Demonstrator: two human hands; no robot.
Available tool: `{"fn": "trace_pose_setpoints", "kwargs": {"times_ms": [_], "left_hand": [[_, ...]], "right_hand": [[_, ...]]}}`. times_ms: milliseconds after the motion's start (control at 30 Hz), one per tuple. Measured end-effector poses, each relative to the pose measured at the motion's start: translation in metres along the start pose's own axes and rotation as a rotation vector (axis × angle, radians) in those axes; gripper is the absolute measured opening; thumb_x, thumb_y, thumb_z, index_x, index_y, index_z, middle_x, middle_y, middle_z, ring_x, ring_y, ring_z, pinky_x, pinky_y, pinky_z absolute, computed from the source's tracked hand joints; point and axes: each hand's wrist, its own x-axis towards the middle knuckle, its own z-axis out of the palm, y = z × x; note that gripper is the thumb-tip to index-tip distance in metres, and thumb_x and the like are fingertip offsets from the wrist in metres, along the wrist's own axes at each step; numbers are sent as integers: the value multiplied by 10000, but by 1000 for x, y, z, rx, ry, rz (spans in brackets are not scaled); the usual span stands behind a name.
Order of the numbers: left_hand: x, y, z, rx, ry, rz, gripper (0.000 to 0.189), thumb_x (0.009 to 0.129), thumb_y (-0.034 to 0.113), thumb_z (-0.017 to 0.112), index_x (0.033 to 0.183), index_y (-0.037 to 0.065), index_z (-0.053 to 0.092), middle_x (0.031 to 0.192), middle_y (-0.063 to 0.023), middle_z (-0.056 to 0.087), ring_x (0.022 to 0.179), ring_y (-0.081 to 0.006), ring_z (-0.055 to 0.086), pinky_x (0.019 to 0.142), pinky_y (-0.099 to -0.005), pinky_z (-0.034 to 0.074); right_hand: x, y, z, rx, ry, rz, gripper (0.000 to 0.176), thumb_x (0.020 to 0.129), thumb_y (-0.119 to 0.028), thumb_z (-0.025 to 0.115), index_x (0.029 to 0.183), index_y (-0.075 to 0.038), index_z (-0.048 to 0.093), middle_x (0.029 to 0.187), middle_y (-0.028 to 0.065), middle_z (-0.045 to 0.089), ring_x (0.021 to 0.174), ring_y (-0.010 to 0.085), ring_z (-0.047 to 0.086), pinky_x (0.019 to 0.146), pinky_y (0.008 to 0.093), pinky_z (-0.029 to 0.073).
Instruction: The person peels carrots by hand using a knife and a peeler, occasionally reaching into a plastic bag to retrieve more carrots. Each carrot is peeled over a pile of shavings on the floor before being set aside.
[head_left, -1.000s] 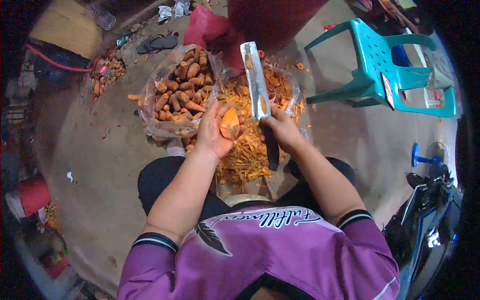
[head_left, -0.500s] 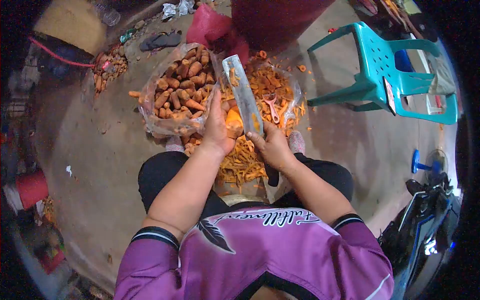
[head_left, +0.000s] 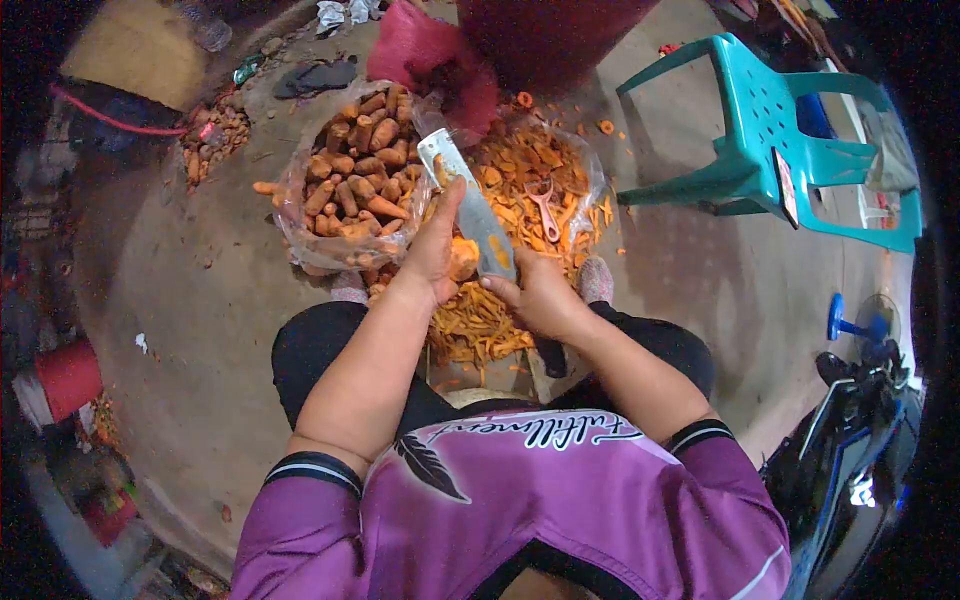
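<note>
An orange peeled root piece (head_left: 463,258) is gripped in my left hand (head_left: 432,255), its rounded end showing beside my palm. My right hand (head_left: 541,296) is closed round the large knife (head_left: 482,222), near where blade and dark handle meet. The wide metal blade slants up and left, close against the root piece, with orange bits stuck on it. Below both hands lies a heap of thin orange strips (head_left: 478,325). Beyond my left hand, a clear plastic bag holds brown-orange unpeeled roots (head_left: 360,170).
Orange peelings (head_left: 530,160) on plastic lie beyond my right hand, with a pink peeler (head_left: 546,212) on them. A teal plastic chair (head_left: 745,130) stands at the right, a motorcycle (head_left: 850,440) at lower right. A red sack (head_left: 425,60) lies at the top.
The knife blade has tilted further to the left and its tip is lower. My left hand has turned slightly around the root piece, which shows less.
</note>
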Motion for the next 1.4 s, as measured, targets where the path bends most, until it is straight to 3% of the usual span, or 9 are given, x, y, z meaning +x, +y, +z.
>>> {"fn": "trace_pose_setpoints", "kwargs": {"times_ms": [367, 467, 567, 667, 867, 1000, 1067, 1100, 1400], "left_hand": [[10, -23, 2, -45, 174, 89, 463, 714, 455, 568, 958, 70, 482, 833, -58, 514, 739, -164, 521, 675, -322, 438], [11, -18, -7, 31, 108, -74, 462, 708, 471, 564, 919, 69, 483, 790, -59, 506, 691, -151, 505, 623, -307, 436], [21, -32, -15, 21, 258, 92, 513, 721, 556, 484, 870, 65, 490, 701, -59, 527, 603, -172, 534, 531, -292, 448], [21, -31, -14, 39, 260, 137, 586, 709, 611, 439, 887, 55, 489, 741, -86, 526, 585, -178, 527, 520, -286, 448], [13, -16, -17, -143, 126, 72, 784, 651, 705, 391, 1068, 42, 421, 927, -100, 505, 804, -223, 509, 708, -384, 429], [5, -12, -12, -219, -23, 58, 778, 663, 696, 384, 1125, 70, 413, 1052, -86, 488, 1014, -257, 440, 899, -413, 319], [7, -12, -14, -247, -53, 83, 746, 682, 673, 390, 1115, 66, 422, 1055, -78, 493, 1007, -236, 451, 898, -400, 324], [7, -12, -13, -254, -52, 81, 741, 685, 669, 390, 1115, 67, 422, 1053, -76, 495, 1003, -231, 455, 896, -398, 326], [8, -15, -13, -178, -84, 211, 452, 840, 457, 322, 1031, 73, 468, 986, -70, 536, 933, -199, 503, 847, -351, 376]], "right_hand": [[4, 11, 17, -54, 76, 9, 449, 708, -327, 597, 886, 77, 512, 777, 270, 555, 745, 376, 560, 659, 411, 440], [2, 10, 10, -24, -28, -23, 442, 708, -311, 598, 905, 74, 507, 783, 271, 554, 747, 382, 556, 662, 410, 440], [2, 10, 20, -108, 13, -35, 446, 700, -303, 605, 925, 68, 501, 776, 271, 553, 756, 399, 546, 674, 416, 437], [3, 18, 31, 2, 63, -78, 418, 725, -299, 587, 909, 65, 498, 694, 213, 573, 624, 333, 577, 572, 383, 460], [7, 15, 12, 706, -394, 154, 270, 820, -269, 493, 888, -15, 431, 508, 13, 446, 369, 87, 431, 346, 223, 353], [2, 12, 4, 562, -181, 127, 238, 814, -244, 506, 854, -16, 448, 513, 4, 436, 376, 87, 433, 359, 228, 368], [10, 29, 10, 398, -101, 91, 229, 808, -234, 516, 840, -15, 458, 517, 1, 434, 380, 88, 434, 365, 230, 373], [14, 35, 13, 275, -13, 76, 345, 757, -300, 555, 828, 38, 548, 608, 137, 555, 515, 194, 552, 481, 339, 438], [9, 35, 12, 152, 224, -43, 320, 729, -297, 589, 920, -41, 562, 679, 172, 572, 624, 305, 566, 574, 377, 433]]}}
